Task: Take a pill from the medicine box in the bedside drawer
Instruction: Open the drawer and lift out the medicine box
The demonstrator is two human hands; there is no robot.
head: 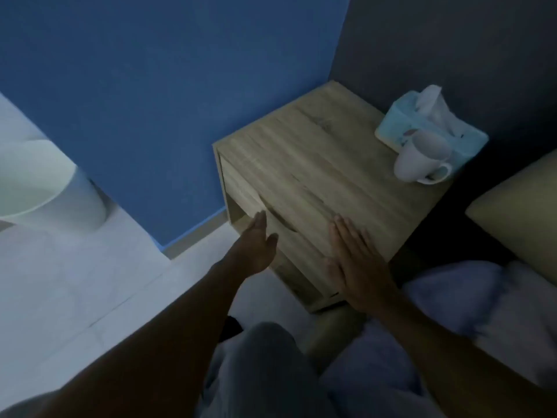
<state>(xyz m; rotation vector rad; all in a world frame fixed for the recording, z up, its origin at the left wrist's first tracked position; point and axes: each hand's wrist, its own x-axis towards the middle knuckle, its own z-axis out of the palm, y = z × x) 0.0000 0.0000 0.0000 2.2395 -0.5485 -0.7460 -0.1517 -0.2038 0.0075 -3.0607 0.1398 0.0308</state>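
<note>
A light wooden bedside table (316,164) stands in the corner, seen from above in dim light. Its drawer front (241,191) faces left and looks closed; a curved notch in its edge shows near my left fingertips. My left hand (256,245) is open, palm turned sideways, fingers reaching to the drawer's front edge. My right hand (352,260) lies flat with fingers spread on the near corner of the tabletop, holding nothing. The medicine box and pills are hidden.
A white mug (422,159) and a light blue tissue box (434,125) sit at the table's far right corner. A blue wall panel (135,101) stands left, a pale rounded chair (39,188) far left, and a bed with pillow (518,212) and blanket right.
</note>
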